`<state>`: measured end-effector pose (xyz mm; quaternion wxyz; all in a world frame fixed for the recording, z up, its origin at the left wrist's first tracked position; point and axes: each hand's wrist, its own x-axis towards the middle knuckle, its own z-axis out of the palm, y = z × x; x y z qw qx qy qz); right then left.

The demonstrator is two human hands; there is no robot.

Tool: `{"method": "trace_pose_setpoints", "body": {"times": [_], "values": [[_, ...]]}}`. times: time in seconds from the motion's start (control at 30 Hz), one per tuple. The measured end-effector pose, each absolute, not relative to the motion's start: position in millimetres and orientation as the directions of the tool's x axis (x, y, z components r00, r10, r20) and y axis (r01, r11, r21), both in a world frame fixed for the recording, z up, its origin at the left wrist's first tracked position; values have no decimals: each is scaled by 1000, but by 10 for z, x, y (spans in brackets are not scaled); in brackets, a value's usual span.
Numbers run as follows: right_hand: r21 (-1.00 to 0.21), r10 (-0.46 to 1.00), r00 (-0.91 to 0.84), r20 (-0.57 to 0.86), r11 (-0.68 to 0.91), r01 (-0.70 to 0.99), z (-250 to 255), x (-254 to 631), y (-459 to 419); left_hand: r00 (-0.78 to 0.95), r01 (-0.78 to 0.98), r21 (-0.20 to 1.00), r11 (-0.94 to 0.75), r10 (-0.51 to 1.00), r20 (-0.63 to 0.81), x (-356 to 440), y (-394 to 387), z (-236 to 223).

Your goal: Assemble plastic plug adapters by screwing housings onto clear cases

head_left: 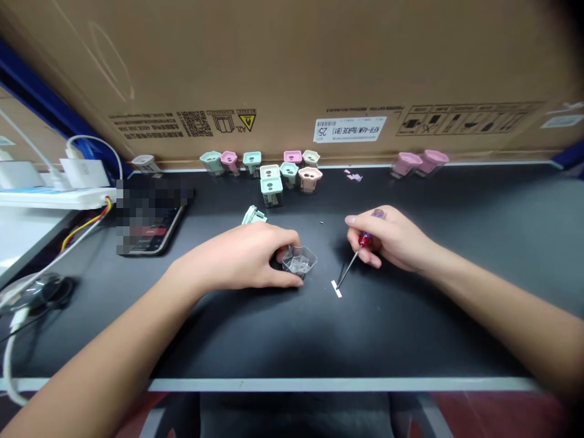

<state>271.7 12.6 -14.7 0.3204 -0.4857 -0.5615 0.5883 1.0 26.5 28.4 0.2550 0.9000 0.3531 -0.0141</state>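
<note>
My left hand (237, 257) grips a small clear plastic hexagonal cup (298, 261) from its left side, and small pale bits lie inside the cup. My right hand (390, 238) holds a red-handled precision screwdriver (352, 264) by the handle, with its thin shaft slanting down to the left. The shaft's tip reaches a narrow white strip (336, 289) lying on the black bench top (292, 340). A pale green plastic part (253, 215) lies on its side just beyond my left hand.
Several pastel green, pink and cream plastic housings (271, 182) stand along the back, against a cardboard box (292, 67). Small pink scraps (353, 177) lie nearby. A phone (150, 228), its screen partly blurred, lies at left beside a white power strip (55, 198) and cables.
</note>
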Motion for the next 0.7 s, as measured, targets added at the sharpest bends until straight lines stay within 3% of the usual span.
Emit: {"method": "trace_pose_setpoints", "body": {"times": [0.43,0.7], "values": [[-967,911,-327,-252,-246,62,-129,2700,96,759,637,436,-636,617,-209,13,255,292],[-977,911,-355,-209,-178,118,-129,2700,92,772,620,440,-650,605,-195,22,256,295]]}}
